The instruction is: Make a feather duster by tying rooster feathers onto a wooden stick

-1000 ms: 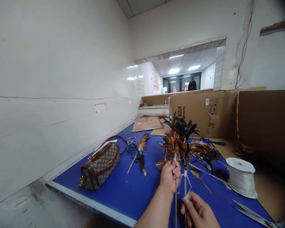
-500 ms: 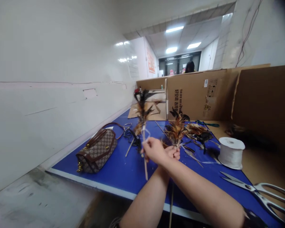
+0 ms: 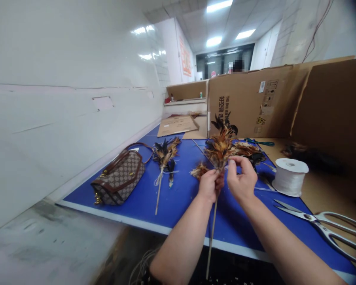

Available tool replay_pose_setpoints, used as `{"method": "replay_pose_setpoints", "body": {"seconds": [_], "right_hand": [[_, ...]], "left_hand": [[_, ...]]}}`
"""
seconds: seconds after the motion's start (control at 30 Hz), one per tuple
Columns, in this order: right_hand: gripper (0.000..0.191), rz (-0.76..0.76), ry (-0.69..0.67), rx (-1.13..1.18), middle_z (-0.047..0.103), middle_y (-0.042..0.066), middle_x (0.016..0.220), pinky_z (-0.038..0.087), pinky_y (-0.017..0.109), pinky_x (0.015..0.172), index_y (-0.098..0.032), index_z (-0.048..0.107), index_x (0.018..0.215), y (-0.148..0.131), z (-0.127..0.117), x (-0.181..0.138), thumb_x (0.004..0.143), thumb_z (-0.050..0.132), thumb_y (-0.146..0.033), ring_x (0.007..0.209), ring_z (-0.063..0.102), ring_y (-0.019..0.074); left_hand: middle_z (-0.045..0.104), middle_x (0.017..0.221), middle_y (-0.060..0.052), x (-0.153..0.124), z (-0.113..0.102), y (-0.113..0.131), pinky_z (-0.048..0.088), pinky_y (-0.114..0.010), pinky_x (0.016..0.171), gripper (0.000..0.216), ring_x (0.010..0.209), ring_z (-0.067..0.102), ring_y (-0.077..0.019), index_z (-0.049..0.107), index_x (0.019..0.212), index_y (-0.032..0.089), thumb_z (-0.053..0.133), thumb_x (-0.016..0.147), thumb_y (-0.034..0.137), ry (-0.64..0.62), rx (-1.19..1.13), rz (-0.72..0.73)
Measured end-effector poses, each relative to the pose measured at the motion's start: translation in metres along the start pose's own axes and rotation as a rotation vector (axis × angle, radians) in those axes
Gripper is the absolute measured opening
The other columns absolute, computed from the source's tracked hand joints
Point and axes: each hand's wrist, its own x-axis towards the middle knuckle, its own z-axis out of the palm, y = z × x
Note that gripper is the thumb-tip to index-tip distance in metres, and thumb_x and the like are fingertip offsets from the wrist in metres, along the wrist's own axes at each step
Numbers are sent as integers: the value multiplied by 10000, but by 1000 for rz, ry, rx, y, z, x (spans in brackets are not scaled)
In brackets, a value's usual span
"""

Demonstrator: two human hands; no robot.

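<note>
My left hand point(image 3: 209, 186) is closed around the thin stick point(image 3: 213, 229) of a feather duster just below its feathers. Brown, orange and black feathers point(image 3: 221, 144) fan out above the fist, and the stick slants down past the table edge. Close to the right of the feathers is my right hand point(image 3: 242, 176), thumb and forefinger pinched together; what they hold, if anything, is too small to make out. A second, smaller feathered stick point(image 3: 158, 194) lies on the blue table to the left, white string tied round it.
A white ribbon spool point(image 3: 290, 178) and large scissors point(image 3: 311, 217) lie at the right. Loose feathers point(image 3: 249, 150) are heaped behind my hands. A brown patterned handbag point(image 3: 118, 178) rests at the left. Cardboard point(image 3: 246, 103) walls the far side; a person's head shows beyond.
My right hand has let go of the smaller feathered stick, which now lies at the left. It has uncrossed from over my left arm and moved right, beside the duster's feathers.
</note>
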Motion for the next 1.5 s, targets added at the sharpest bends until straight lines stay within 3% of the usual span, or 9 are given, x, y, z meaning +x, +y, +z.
{"method": "replay_pose_setpoints", "body": {"seconds": [0.03, 0.13, 0.2, 0.3, 0.6, 0.87, 1.23, 1.5], "right_hand": [[169, -12, -4, -65, 693, 89, 938, 526, 388, 841, -197, 670, 974, 17, -7, 4, 919, 569, -320, 868, 655, 241], [183, 94, -212, -73, 707, 93, 948, 527, 367, 769, -193, 638, 993, 57, -14, 4, 917, 563, -341, 854, 661, 243], [177, 175, -336, 6, 714, 78, 916, 522, 352, 759, -200, 622, 974, 69, -11, -2, 932, 546, -354, 823, 662, 229], [179, 233, -398, 80, 710, 48, 850, 512, 328, 737, -211, 630, 946, 71, -9, -9, 942, 545, -368, 749, 647, 202], [174, 259, -359, 245, 626, 12, 725, 457, 273, 604, -196, 619, 847, 58, -19, -10, 876, 643, -367, 632, 557, 156], [289, 260, -362, 153, 640, 13, 715, 451, 265, 594, -192, 644, 865, 55, -15, -17, 867, 707, -474, 620, 555, 149], [259, 362, -339, 331, 656, 8, 723, 444, 268, 633, -186, 676, 826, 76, -11, -16, 840, 733, -438, 649, 565, 152], [344, 499, -345, 409, 651, 3, 742, 427, 258, 635, -172, 692, 785, 87, -10, -13, 725, 832, -479, 668, 548, 138]], "left_hand": [[523, 715, 7, -1, 2, 0, 172, -177, 435, 356, 515, 341, -30, 578, 778, 124, 864, 662, 301, -31, -20, 20], [560, 790, -27, -3, 4, 0, 152, -168, 425, 310, 525, 349, -17, 583, 789, 103, 843, 673, 226, -137, -65, 54], [555, 796, -31, -5, 4, 1, 148, -162, 419, 280, 522, 345, -12, 585, 798, 96, 824, 686, 190, -174, -81, 56], [551, 800, -34, -7, 3, 2, 146, -152, 415, 252, 527, 340, -10, 584, 805, 94, 800, 688, 151, -168, -91, 53], [555, 771, -23, -8, 2, 3, 137, -144, 409, 285, 516, 327, -12, 541, 782, 126, 799, 664, 147, -137, -40, 17], [555, 677, 2, -7, 7, -4, 153, -167, 410, 430, 484, 334, -22, 545, 758, 140, 878, 678, 401, -18, 173, 119], [616, 778, -67, -3, 1, -3, 127, -181, 434, 349, 510, 352, -19, 627, 844, 77, 851, 687, 294, -77, 93, 28], [577, 743, -56, -1, -1, -4, 149, -186, 453, 313, 521, 362, -27, 618, 805, 74, 840, 695, 265, -60, 139, -29]]}}
